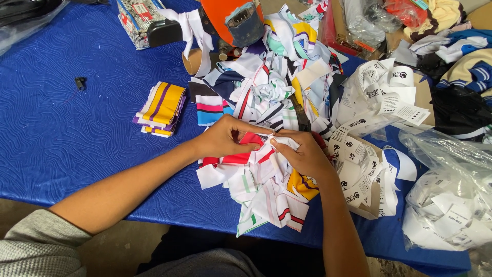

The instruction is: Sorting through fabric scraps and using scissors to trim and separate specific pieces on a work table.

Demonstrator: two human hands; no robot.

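Blue textured worktop (77, 143) strewn with fabric scraps

Near the front edge, left hand (225, 137) and right hand (302, 154) pinch a white and red strip (251, 146) atop the scrap pile (271, 97); folded yellow-purple bands (161, 109) lie left, paper tags (379, 97) right.

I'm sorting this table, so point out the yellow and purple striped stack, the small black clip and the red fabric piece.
Striped stack (163, 106), head view, top yellow band.
Black clip (80, 83), head view, its body.
Red fabric piece (248, 139), head view, its red panel.

Both forearms angle inward; left hand (225, 137) and right hand (302, 154) meet, fingers pinched.
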